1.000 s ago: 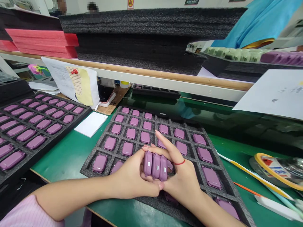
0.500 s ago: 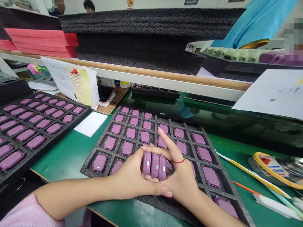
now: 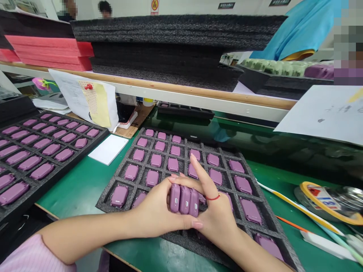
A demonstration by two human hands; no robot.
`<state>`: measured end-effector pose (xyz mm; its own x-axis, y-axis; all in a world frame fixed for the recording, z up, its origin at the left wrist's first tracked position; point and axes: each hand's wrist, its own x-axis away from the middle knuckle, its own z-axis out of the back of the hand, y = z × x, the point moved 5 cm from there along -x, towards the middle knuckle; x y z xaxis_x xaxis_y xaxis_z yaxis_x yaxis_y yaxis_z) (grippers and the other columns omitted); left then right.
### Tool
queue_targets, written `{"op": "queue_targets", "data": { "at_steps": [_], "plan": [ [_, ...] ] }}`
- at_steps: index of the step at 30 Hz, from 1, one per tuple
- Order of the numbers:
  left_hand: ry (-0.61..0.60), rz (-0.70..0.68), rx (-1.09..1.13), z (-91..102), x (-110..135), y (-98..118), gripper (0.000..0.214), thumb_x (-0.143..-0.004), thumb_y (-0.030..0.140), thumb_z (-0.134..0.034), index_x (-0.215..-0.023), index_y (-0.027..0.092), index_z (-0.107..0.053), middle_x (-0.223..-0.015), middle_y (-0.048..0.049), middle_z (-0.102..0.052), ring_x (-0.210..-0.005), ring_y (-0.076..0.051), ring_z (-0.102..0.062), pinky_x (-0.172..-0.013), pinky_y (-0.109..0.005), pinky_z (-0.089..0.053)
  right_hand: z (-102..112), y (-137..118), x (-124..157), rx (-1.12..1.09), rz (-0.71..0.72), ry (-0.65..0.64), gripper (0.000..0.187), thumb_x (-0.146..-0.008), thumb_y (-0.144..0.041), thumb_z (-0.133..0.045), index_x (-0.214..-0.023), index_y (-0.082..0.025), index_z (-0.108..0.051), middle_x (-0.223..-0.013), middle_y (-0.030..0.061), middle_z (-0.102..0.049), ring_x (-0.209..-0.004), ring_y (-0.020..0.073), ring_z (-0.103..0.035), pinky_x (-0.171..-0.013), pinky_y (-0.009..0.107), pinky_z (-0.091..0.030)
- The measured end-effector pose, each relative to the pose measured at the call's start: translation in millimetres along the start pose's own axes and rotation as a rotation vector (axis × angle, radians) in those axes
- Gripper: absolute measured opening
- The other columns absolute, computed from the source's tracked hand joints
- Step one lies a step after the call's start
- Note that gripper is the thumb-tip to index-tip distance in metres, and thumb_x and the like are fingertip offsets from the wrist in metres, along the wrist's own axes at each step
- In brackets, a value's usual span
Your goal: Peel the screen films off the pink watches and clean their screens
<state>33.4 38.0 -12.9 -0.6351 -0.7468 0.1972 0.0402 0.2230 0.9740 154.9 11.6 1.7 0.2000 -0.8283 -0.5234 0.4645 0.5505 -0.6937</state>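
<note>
Above the near part of a black foam tray (image 3: 109,192), my left hand (image 3: 159,209) and my right hand (image 3: 218,215) are cupped together around several purple watch-like cases (image 3: 185,200). The cases stand on edge side by side, each with a small light port facing me. My left thumb lies below them, its tip touching my right palm. The right hand's index finger points up and away, with a red string around its base; its other fingers curl behind the cases and are partly hidden. More purple cases (image 3: 172,164) lie in the tray's compartments.
Left of me is another foam tray (image 3: 64,173) of purple cases, with a white paper pad (image 3: 108,149) between. Brushes (image 3: 320,245) and a round metal-and-yellow object (image 3: 331,200) lie right. A shelf (image 3: 198,96) carries stacked black foam (image 3: 170,34) and red foam (image 3: 48,53).
The held cases have tipped slightly in my hands, and my left thumb has shifted a little to the left. The camera view has moved slightly.
</note>
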Motion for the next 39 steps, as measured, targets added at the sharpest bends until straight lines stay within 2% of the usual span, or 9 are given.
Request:
{"op": "queue_targets", "data": {
  "at_steps": [8,13,18,25,29,31,33,36,39],
  "plan": [
    [0.016,-0.036,0.050,-4.7,1.7,2.2,0.075,-0.051,0.018,-0.094,-0.115,0.019,-0.054,-0.116,-0.0072,-0.064,-0.113,-0.028,-0.062,-0.095,-0.042,-0.051,-2.5,8.6,1.1,-0.109,-0.109,0.037,0.108,-0.075,-0.031,-0.085,-0.161,-0.027,-0.020,-0.138,0.0117,-0.064,-0.119,0.0305,-0.066,-0.101,0.039,-0.058],
    [0.031,-0.027,0.049,-4.5,2.6,3.6,0.078,-0.048,0.021,-0.096,-0.114,0.018,-0.055,-0.119,-0.0091,-0.064,-0.116,-0.031,-0.061,-0.099,-0.045,-0.050,-1.4,2.8,0.8,-0.123,-0.057,0.031,0.095,-0.074,-0.027,-0.086,-0.154,-0.035,-0.036,-0.158,0.0083,-0.042,-0.119,0.0291,-0.066,-0.109,0.042,-0.052],
    [0.057,-0.055,-0.009,-2.7,5.9,4.1,0.076,-0.049,0.025,-0.096,-0.112,0.018,-0.056,-0.123,-0.0108,-0.063,-0.121,-0.032,-0.058,-0.106,-0.047,-0.046,-0.2,3.3,3.2,-0.098,-0.034,0.047,0.069,-0.073,-0.027,-0.086,-0.137,-0.031,-0.060,-0.165,0.0072,-0.027,-0.121,0.0330,-0.064,-0.111,0.045,-0.049],
    [-0.007,-0.088,-0.002,1.1,2.5,-1.2,0.069,-0.058,0.031,-0.092,-0.115,0.017,-0.057,-0.116,-0.0103,-0.066,-0.109,-0.028,-0.063,-0.096,-0.043,-0.051,-2.6,1.3,1.2,-0.105,0.013,-0.034,0.096,-0.083,-0.030,-0.079,-0.160,-0.035,-0.020,-0.153,0.0111,-0.049,-0.122,0.0281,-0.065,-0.108,0.044,-0.051],
    [-0.011,0.003,-0.103,3.9,-4.5,-11.2,0.060,-0.058,0.030,-0.090,-0.107,0.015,-0.059,-0.101,-0.0074,-0.068,-0.098,-0.027,-0.066,-0.089,-0.041,-0.053,-2.3,-3.9,18.3,0.050,-0.023,-0.154,0.113,-0.079,-0.039,-0.082,-0.162,-0.029,-0.005,-0.150,0.0150,-0.052,-0.138,0.0283,-0.052,-0.112,0.046,-0.046],
    [-0.022,0.033,-0.123,3.7,-6.4,-15.6,0.062,-0.058,0.029,-0.089,-0.110,0.016,-0.058,-0.107,-0.0083,-0.069,-0.101,-0.028,-0.066,-0.093,-0.043,-0.052,8.6,-5.4,29.4,0.158,-0.040,-0.189,0.112,-0.079,-0.046,-0.081,-0.162,-0.028,-0.007,-0.157,0.0162,-0.043,-0.143,0.0297,-0.044,-0.115,0.049,-0.042],
    [-0.048,0.054,-0.104,2.5,-6.5,-18.8,0.078,-0.058,0.028,-0.089,-0.126,0.019,-0.052,-0.115,-0.0093,-0.068,-0.105,-0.028,-0.066,-0.098,-0.045,-0.050,32.4,0.4,41.1,0.280,-0.106,-0.169,0.085,-0.090,-0.045,-0.069,-0.159,-0.028,-0.023,-0.156,0.0136,-0.045,-0.141,0.0282,-0.047,-0.114,0.048,-0.043],
    [-0.107,0.074,-0.116,0.1,-4.7,-20.3,0.095,-0.065,0.027,-0.086,-0.146,0.029,-0.036,-0.115,-0.0067,-0.068,-0.103,-0.025,-0.069,-0.099,-0.046,-0.050,91.3,22.4,65.5,0.529,-0.258,-0.040,0.039,-0.102,-0.033,-0.047,-0.138,-0.025,-0.057,-0.133,0.0100,-0.067,-0.121,0.0255,-0.065,-0.104,0.047,-0.053],
    [-0.155,0.069,-0.184,-2.6,-3.9,-18.3,0.078,-0.071,0.028,-0.081,-0.141,0.029,-0.045,-0.110,-0.0048,-0.069,-0.103,-0.024,-0.069,-0.098,-0.044,-0.051,153.6,48.8,101.6,0.829,-0.346,0.019,0.032,-0.099,-0.033,-0.046,-0.115,-0.019,-0.070,-0.113,0.0120,-0.076,-0.100,0.0297,-0.074,-0.088,0.049,-0.061]
  ]
}}
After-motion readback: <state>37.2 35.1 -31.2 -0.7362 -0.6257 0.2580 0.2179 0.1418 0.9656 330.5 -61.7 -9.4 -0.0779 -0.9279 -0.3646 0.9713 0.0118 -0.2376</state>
